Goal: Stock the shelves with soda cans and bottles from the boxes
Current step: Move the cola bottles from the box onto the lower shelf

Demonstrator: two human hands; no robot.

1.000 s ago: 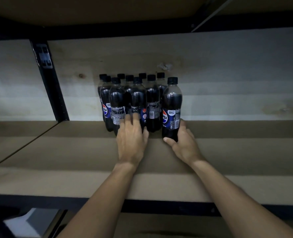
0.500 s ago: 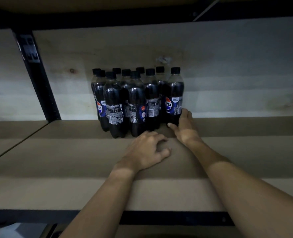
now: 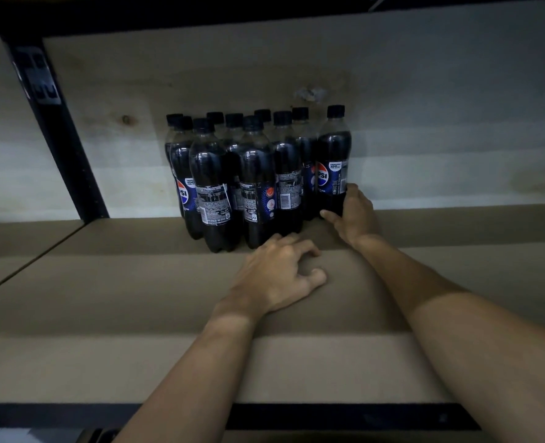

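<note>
Several dark cola bottles [image 3: 255, 174] with black caps and blue labels stand packed together at the back of a brown shelf board [image 3: 136, 298]. The rightmost bottle [image 3: 333, 161] stands upright at the cluster's right end, close to the back panel. My right hand [image 3: 355, 215] grips its base, with the thumb in front and the fingers round its right side. My left hand [image 3: 277, 276] rests on the board just in front of the cluster, fingers loosely curled, holding nothing and touching no bottle.
A black metal upright [image 3: 60, 132] slants at the left, and another shelf bay lies beyond it. A pale wooden back panel [image 3: 456, 123] closes the rear. The upper shelf [image 3: 200, 11] hangs low overhead. Bare board stretches to the right of the bottles.
My right hand has pushed the rightmost bottle back towards the panel, level with the rear bottles. My left hand has left the front bottles and settled on the board.
</note>
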